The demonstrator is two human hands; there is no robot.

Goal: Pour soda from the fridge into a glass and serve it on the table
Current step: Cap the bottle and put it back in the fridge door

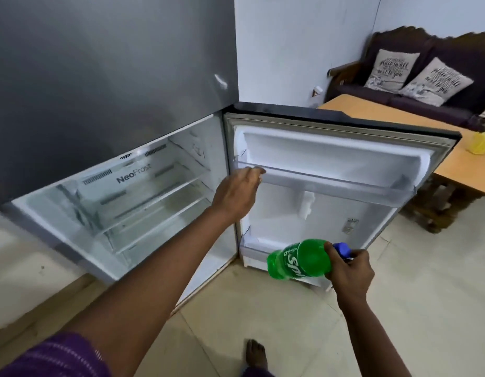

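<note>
A green soda bottle (301,261) with a blue cap lies sideways in my right hand (350,270), which grips its neck end low in front of the open fridge door (331,148). My left hand (237,193) reaches forward, its fingers resting on the inner edge of the door by the upper door shelf. The fridge (132,191) stands open on the left with bare glass shelves inside. A wooden table (399,112) stands behind the door at the right. No glass is in view.
A yellow pot (480,142) sits on the table's right part. A dark sofa (431,85) with two printed cushions stands against the far wall. A pale counter edge (24,265) lies at the left. My bare foot (256,355) stands on the tiled floor.
</note>
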